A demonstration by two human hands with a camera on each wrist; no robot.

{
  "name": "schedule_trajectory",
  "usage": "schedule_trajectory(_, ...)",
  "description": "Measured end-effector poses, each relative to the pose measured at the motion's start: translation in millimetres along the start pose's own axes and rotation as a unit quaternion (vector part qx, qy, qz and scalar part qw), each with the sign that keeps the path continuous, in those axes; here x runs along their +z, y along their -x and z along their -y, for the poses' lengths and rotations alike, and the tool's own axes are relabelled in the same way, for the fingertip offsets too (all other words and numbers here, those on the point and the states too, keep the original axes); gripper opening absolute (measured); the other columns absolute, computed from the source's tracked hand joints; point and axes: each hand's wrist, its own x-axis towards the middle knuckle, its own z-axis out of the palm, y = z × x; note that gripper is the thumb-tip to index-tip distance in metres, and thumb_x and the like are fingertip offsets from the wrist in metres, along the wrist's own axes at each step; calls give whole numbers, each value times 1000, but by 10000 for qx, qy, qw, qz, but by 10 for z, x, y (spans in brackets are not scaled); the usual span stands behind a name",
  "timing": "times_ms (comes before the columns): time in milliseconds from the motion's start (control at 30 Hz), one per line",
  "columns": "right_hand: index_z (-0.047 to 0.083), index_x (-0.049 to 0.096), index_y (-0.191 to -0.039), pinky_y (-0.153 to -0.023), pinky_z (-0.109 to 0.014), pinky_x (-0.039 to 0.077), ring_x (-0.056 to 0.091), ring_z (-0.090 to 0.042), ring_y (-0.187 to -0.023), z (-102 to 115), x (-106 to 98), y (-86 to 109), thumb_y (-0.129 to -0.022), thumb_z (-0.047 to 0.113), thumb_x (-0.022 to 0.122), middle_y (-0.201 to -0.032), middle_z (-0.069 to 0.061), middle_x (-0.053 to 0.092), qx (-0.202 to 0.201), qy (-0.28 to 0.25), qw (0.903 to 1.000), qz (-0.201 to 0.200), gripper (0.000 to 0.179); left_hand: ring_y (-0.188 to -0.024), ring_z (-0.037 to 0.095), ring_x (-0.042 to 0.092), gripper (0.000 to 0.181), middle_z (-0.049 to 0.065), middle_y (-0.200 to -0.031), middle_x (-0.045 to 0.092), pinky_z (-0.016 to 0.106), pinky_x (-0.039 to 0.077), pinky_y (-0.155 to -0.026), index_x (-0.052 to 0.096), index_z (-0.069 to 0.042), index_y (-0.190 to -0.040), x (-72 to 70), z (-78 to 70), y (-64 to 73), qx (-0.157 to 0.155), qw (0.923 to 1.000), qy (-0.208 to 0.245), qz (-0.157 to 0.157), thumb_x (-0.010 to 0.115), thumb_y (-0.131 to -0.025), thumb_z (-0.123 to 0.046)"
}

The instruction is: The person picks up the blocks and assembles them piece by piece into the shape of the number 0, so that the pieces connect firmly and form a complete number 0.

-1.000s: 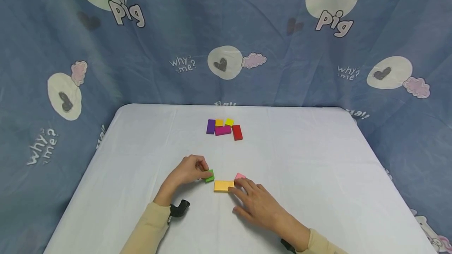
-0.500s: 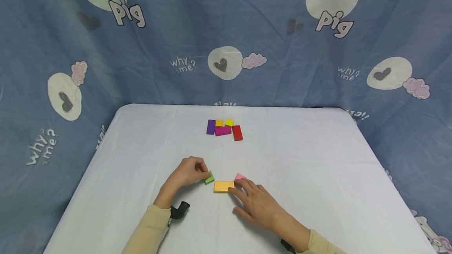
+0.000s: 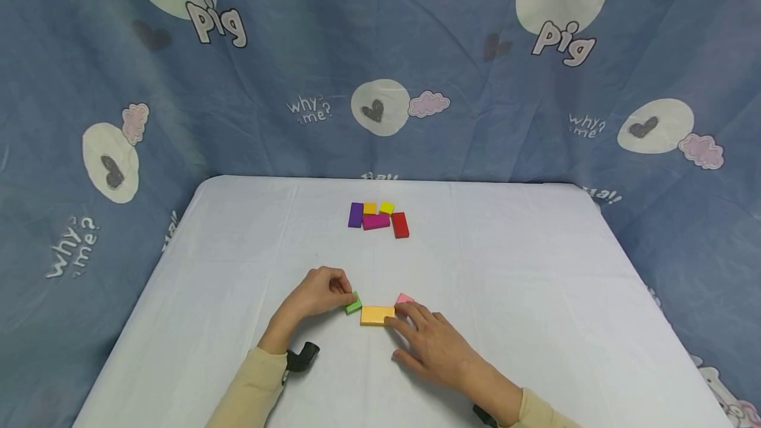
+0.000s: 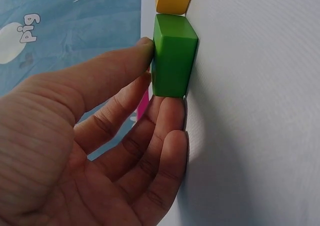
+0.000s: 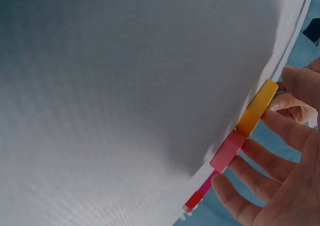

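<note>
Your left hand (image 3: 318, 292) pinches the green block (image 4: 175, 56) on the surface (image 3: 505, 283), just beside the yellow block (image 3: 374, 316). Your right hand (image 3: 436, 349) is loosely spread, gripping nothing; its wrist view bares the pink block (image 5: 228, 151), half hidden from the head camera. The backdrop (image 3: 452, 38) reads "Pig" and "why me?".

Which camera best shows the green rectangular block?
The left wrist view: the green rectangular block appears large and close, held by the left hand. The head view shows it small, partly covered; the right wrist view doesn't clearly show it.
</note>
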Motion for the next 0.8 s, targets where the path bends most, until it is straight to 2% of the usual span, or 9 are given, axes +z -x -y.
schedule_trajectory(167,21,51,-140,-90,-43,50,44,-21,-128,3,-4,4,-94,45,61,-139,-3,46,-15,43,10000,-47,52,-61,10,53,15,-5,-68,59,26,45,-58,66,-11,-76,-12,-1,10,76,10000,27,19,80,-81,-15)
schedule_trajectory(267,21,51,-140,-90,-42,50,43,-21,-129,3,-2,1,-94,45,61,-139,-3,46,-15,49,10000,-50,53,-62,10,53,15,-6,-68,58,26,45,-58,66,-12,-76,-8,2,24,114,9999,-9,-75,79,-82,-16)
schedule_trajectory(433,21,50,-140,-90,-42,50,43,-21,-129,4,5,4,-94,46,61,-139,-3,45,-15,102,9999,-59,53,-64,10,52,18,-7,-69,56,28,45,-60,64,-15,-73,33,-49,93,-26,9978,-177,-639,79,-83,-17)
schedule_trajectory(500,21,50,-140,-89,-41,50,43,-21,-129,4,7,7,-95,46,60,-139,-3,45,-19,129,9999,-83,53,-67,9,53,18,-9,-71,56,28,46,-63,64,-17,-73,51,-95,144,67,9958,-338,-850,79,-84,-18)
schedule_trajectory(567,21,50,-140,-89,-41,50,43,-21,-129,3,8,10,-95,46,60,-139,-3,45,-28,148,9998,-105,53,-71,9,55,15,-10,-75,57,29,48,-66,66,-18,-76,69,-140,206,329,9937,-573,-907,78,-84,-19)
schedule_trajectory(700,21,50,-140,-89,-42,50,43,-22,-129,-3,5,18,-95,46,60,-139,-4,45,-57,120,9998,-155,52,-81,11,59,8,-11,-88,59,30,51,-72,70,-19,-85,124,-207,333,1083,9848,-1076,-823,78,-85,-21)
schedule_trajectory(800,20,50,-139,-88,-42,50,43,-22,-130,-9,-1,22,-95,45,60,-138,-4,45,-86,79,9998,-191,52,-86,13,59,8,-9,-96,60,31,52,-75,72,-18,-89,169,-238,414,1382,9796,-1247,-762,77,-85,-22)
